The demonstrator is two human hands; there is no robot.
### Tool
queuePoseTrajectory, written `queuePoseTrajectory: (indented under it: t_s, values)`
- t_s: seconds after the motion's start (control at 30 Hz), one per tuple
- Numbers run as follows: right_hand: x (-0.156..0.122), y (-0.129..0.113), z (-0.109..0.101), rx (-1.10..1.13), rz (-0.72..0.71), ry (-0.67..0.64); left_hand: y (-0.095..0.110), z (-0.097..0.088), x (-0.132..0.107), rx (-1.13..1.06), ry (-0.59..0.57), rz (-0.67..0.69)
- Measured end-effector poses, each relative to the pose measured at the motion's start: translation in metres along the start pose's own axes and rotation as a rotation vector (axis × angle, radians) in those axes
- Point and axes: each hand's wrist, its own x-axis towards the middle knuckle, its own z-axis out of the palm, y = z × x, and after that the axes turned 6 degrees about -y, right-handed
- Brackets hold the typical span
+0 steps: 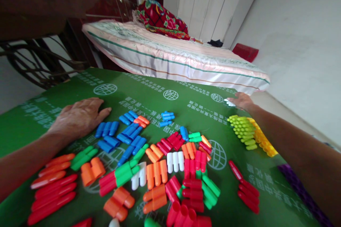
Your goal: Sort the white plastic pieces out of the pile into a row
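Note:
My left hand (78, 117) lies flat, fingers stretched, on the green board (149, 94), just left of a cluster of blue plastic pegs (121, 136). It holds nothing. My right hand (241, 101) reaches to the board's far right edge, its fingers curled on a small white peg piece (229, 103). Beside my right forearm lies a lime-green peg block (243, 130) with a yellow peg block (262, 141) next to it. Red, orange, green and white peg pieces (170, 170) are scattered across the near middle.
A bed with a striped mattress (173, 55) and a red floral quilt (161, 19) stands behind the board. Dark wooden furniture (48, 7) is at the left. A purple strip (301, 189) lies at the board's right edge. Long red pegs (52, 195) lie near left.

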Motion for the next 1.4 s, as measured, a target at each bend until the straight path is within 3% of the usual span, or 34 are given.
queuePoseTrajectory:
  t_s: [0.17,0.27,0.43,0.57,0.63,0.77,1.03,1.17,1.27,1.4]
  values:
    - [-0.016,-0.018,-0.019,0.007,-0.029,0.031,0.004,-0.002,-0.006,-0.036,0.021,0.015]
    - [-0.044,-0.046,-0.024,0.116,-0.197,-0.001,0.006,-0.002,-0.012,-0.04,0.027,0.035]
    - [-0.152,-0.117,-0.027,0.362,-0.835,-0.255,0.011,-0.002,-0.018,-0.044,0.025,0.018]
    - [-0.241,-0.166,-0.028,0.147,-1.351,-0.311,0.012,-0.003,-0.02,-0.053,0.039,0.022]
    - [-0.267,-0.181,-0.023,0.043,-1.468,-0.304,0.012,-0.003,-0.021,-0.063,0.045,0.024]
    - [-0.287,-0.193,-0.008,-0.066,-1.49,-0.244,0.014,-0.002,-0.023,-0.081,0.05,0.022]
    - [-0.293,-0.19,0.011,-0.093,-1.512,-0.23,0.019,-0.001,-0.026,-0.085,0.043,0.008]
    - [-0.28,-0.187,0.003,0.02,-1.483,-0.241,0.019,-0.001,-0.025,-0.092,0.045,0.011]
    - [-0.257,-0.182,-0.01,0.081,-1.349,-0.195,0.019,-0.001,-0.025,-0.104,0.05,0.02]
    - [-0.233,-0.172,-0.025,-0.006,-1.27,-0.245,0.018,-0.001,-0.024,-0.112,0.054,0.025]
